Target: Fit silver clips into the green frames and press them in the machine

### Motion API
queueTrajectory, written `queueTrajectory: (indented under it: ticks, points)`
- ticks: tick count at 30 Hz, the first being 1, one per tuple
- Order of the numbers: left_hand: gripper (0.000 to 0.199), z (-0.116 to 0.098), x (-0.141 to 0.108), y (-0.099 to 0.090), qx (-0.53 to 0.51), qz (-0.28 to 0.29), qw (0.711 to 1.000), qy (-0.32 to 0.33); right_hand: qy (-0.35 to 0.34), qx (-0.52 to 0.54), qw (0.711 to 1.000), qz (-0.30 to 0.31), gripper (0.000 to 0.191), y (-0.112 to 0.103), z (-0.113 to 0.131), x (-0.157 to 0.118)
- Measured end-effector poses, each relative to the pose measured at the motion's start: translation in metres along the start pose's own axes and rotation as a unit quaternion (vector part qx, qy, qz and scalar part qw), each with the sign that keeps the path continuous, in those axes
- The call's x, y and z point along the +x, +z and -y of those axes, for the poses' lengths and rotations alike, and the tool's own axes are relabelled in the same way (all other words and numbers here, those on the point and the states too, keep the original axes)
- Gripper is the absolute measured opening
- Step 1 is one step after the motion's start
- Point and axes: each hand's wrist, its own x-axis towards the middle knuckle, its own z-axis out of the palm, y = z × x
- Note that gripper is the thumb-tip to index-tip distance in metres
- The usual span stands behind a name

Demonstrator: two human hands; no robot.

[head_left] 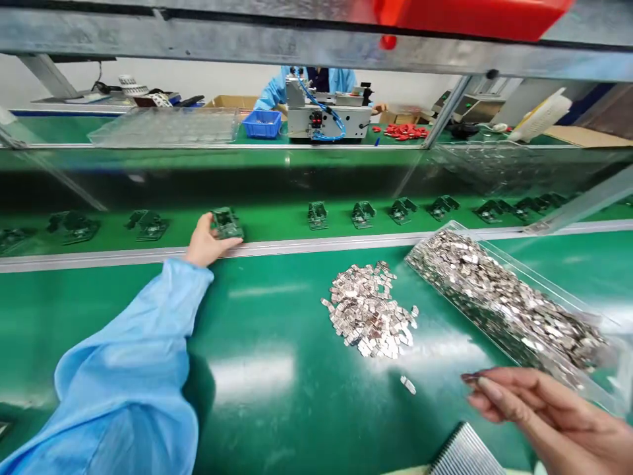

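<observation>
At the far strip of the table, my left hand [205, 241] has its thumb and fingers around the edges of a green circuit board assembly [227, 223]. My right hand [554, 409] is at the lower right, thumb and forefinger pinched on a small metal piece [471, 378], mostly hidden by the fingertips. Left of it, one loose metal tab [408, 384] lies on the green table. Beyond that is a heap of small silvery metal tabs [368, 307]. A clear plastic tray [455, 310], full of the same tabs, lies slantwise behind my right hand.
More circuit board assemblies [363, 214] stand in a row along the far strip, past a pale rail [306, 247]. A ridged grey block [465, 452] sits at the bottom edge. Across a clear panel, a person in blue sleeves [271, 89] sits behind a machine [326, 119]. A metal beam [222, 36] crosses overhead.
</observation>
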Motion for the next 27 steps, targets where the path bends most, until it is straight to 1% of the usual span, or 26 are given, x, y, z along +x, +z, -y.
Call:
queueTrajectory:
  ticks: [1, 2, 3, 4, 5, 6, 7, 8, 10, 13, 17, 19, 22, 24, 27]
  points:
    - [0.082, -0.017, -0.027, 0.023, -0.068, 0.045, 0.997, 0.016, 0.002, 0.021, 1.000, 0.016, 0.031, 0.006, 0.002, -0.015]
    - [0.078, -0.034, -0.058, 0.046, -0.135, 0.103, 0.985, 0.038, 0.003, 0.039, 0.999, 0.035, 0.029, 0.013, 0.005, -0.028]
    - [0.072, -0.051, -0.091, 0.068, -0.189, 0.178, 0.964, 0.055, -0.002, 0.054, 0.998, 0.042, 0.027, 0.022, 0.009, -0.039]
    - [0.067, -0.067, -0.126, 0.087, -0.226, 0.247, 0.940, 0.061, -0.020, 0.074, 0.997, 0.026, 0.025, 0.030, 0.013, -0.048]
    - [0.064, -0.083, -0.159, 0.102, -0.254, 0.306, 0.916, 0.059, -0.039, 0.090, 0.995, 0.006, 0.024, 0.038, 0.015, -0.056]
    - [0.060, -0.097, -0.190, 0.113, -0.274, 0.357, 0.892, 0.050, -0.050, 0.100, 0.994, -0.013, 0.023, 0.045, 0.016, -0.062]
    - [0.058, -0.109, -0.218, 0.120, -0.289, 0.396, 0.871, 0.038, -0.054, 0.111, 0.992, -0.030, 0.022, 0.050, 0.015, -0.068]
    - [0.057, -0.119, -0.240, 0.125, -0.301, 0.422, 0.855, 0.024, -0.049, 0.119, 0.991, -0.044, 0.021, 0.053, 0.012, -0.074]
    - [0.055, -0.134, -0.272, 0.130, -0.320, 0.446, 0.836, 0.002, -0.028, 0.141, 0.987, -0.065, 0.018, 0.056, 0.004, -0.085]
    - [0.051, -0.145, -0.300, 0.135, -0.341, 0.453, 0.823, -0.010, -0.011, 0.168, 0.982, -0.082, 0.013, 0.056, -0.006, -0.101]
    - [0.048, -0.147, -0.322, 0.141, -0.350, 0.460, 0.816, 0.000, -0.022, 0.171, 0.978, -0.117, 0.010, 0.058, -0.012, -0.114]
    - [0.050, -0.144, -0.330, 0.142, -0.341, 0.466, 0.816, 0.014, -0.024, 0.165, 0.976, -0.138, 0.010, 0.058, -0.014, -0.117]
    - [0.050, -0.140, -0.339, 0.141, -0.324, 0.476, 0.817, 0.037, -0.024, 0.156, 0.976, -0.151, 0.013, 0.057, -0.017, -0.121]
    - [0.046, -0.137, -0.343, 0.139, -0.314, 0.475, 0.820, 0.050, -0.027, 0.149, 0.976, -0.157, 0.015, 0.056, -0.018, -0.124]
    - [0.037, -0.136, -0.346, 0.136, -0.289, 0.464, 0.835, 0.073, -0.024, 0.149, 0.977, -0.151, 0.016, 0.055, -0.020, -0.128]
